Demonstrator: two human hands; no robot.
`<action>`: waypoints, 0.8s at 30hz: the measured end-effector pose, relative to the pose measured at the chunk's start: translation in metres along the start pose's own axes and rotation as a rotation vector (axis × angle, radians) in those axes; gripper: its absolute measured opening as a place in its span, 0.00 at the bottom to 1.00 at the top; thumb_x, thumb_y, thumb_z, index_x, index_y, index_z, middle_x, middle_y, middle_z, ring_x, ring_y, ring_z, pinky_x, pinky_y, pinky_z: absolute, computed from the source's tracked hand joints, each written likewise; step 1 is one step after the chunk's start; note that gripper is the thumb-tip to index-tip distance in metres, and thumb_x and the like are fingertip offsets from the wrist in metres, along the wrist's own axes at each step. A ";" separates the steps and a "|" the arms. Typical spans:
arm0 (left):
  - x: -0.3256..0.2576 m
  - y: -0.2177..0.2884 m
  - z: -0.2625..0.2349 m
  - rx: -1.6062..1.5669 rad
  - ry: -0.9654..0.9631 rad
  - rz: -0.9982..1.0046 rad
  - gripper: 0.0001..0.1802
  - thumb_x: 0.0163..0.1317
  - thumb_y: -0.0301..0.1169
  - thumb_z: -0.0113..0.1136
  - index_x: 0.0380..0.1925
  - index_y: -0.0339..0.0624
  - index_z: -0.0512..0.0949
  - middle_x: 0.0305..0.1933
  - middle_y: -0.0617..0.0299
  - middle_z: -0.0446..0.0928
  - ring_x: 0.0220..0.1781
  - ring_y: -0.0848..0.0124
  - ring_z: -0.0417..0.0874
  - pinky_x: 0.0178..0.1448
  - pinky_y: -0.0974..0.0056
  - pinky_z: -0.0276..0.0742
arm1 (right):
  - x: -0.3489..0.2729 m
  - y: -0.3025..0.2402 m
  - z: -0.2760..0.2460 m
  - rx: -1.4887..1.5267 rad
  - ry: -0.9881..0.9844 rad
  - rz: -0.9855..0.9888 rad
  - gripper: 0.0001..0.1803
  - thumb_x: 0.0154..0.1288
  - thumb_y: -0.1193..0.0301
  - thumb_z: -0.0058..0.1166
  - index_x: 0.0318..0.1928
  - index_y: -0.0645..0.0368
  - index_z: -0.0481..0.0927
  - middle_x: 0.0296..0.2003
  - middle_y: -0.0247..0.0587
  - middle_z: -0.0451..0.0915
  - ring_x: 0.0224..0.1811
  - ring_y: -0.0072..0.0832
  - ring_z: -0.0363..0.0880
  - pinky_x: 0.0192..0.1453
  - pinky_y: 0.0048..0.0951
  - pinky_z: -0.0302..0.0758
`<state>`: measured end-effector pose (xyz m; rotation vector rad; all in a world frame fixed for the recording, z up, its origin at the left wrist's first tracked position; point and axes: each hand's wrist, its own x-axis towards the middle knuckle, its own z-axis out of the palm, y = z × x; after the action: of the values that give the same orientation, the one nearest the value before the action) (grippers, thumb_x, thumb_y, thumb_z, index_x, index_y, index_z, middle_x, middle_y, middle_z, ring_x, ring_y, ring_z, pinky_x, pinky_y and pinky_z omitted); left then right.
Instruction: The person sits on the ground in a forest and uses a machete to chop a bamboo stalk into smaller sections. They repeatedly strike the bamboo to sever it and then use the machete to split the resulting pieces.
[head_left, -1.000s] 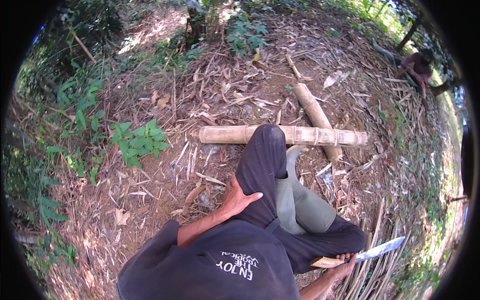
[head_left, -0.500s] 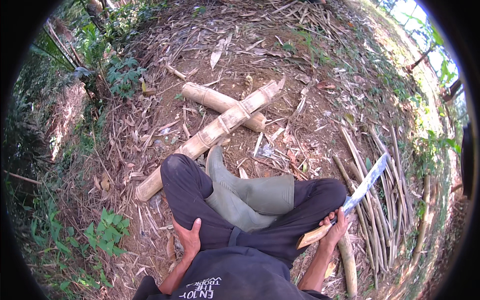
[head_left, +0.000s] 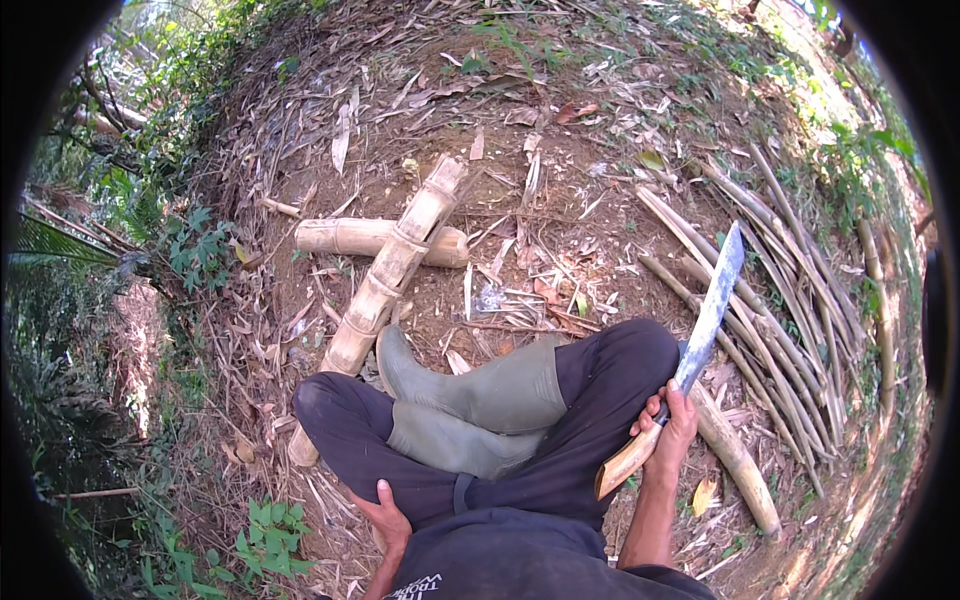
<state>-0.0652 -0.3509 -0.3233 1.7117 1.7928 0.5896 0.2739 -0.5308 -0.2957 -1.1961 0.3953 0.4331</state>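
I sit cross-legged on the ground in dark trousers and grey-green rubber boots (head_left: pixel 480 395). My right hand (head_left: pixel 668 432) grips the wooden handle of a long machete (head_left: pixel 706 325), blade pointing up and away over my right knee. My left hand (head_left: pixel 385 518) rests on my left thigh with fingers spread, holding nothing. Two thick bamboo sections lie crossed in front of my boots: a long one (head_left: pixel 392 268) running diagonally and a shorter one (head_left: pixel 345 237) beneath it.
A pile of thin split bamboo strips (head_left: pixel 790 290) lies on the ground to my right, with one thick cut bamboo piece (head_left: pixel 735 460) by my right knee. Dry leaves and bamboo litter cover the soil. Green plants (head_left: pixel 195 245) border the left side.
The view has swung further to the right, so the crossed bamboo sits more left. The machete in my right hand has risen, its blade now pointing more upright. My left hand stays on the thigh.
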 end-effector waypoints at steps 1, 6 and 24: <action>-0.002 0.006 0.001 -0.005 -0.004 -0.020 0.43 0.70 0.44 0.53 0.70 0.23 0.47 0.70 0.31 0.54 0.72 0.47 0.58 0.74 0.51 0.52 | 0.002 0.000 -0.002 0.015 -0.012 0.004 0.14 0.72 0.62 0.52 0.35 0.59 0.69 0.19 0.37 0.71 0.12 0.24 0.70 0.13 0.29 0.74; -0.001 0.000 0.000 0.473 0.113 0.155 0.44 0.69 0.47 0.51 0.69 0.22 0.48 0.73 0.30 0.50 0.75 0.45 0.52 0.77 0.50 0.44 | 0.008 -0.002 -0.006 0.041 -0.054 0.048 0.15 0.71 0.62 0.53 0.34 0.60 0.70 0.19 0.37 0.71 0.12 0.24 0.71 0.13 0.29 0.74; 0.004 -0.043 0.005 -0.186 0.010 -0.002 0.47 0.65 0.44 0.58 0.70 0.23 0.45 0.73 0.33 0.50 0.76 0.46 0.50 0.78 0.51 0.41 | -0.001 0.005 0.010 -0.128 0.066 -0.081 0.14 0.71 0.61 0.53 0.36 0.58 0.69 0.21 0.34 0.70 0.14 0.21 0.69 0.14 0.26 0.73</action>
<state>-0.0934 -0.3506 -0.3566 1.5835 1.6896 0.7406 0.2707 -0.5202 -0.2963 -1.3484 0.3792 0.3536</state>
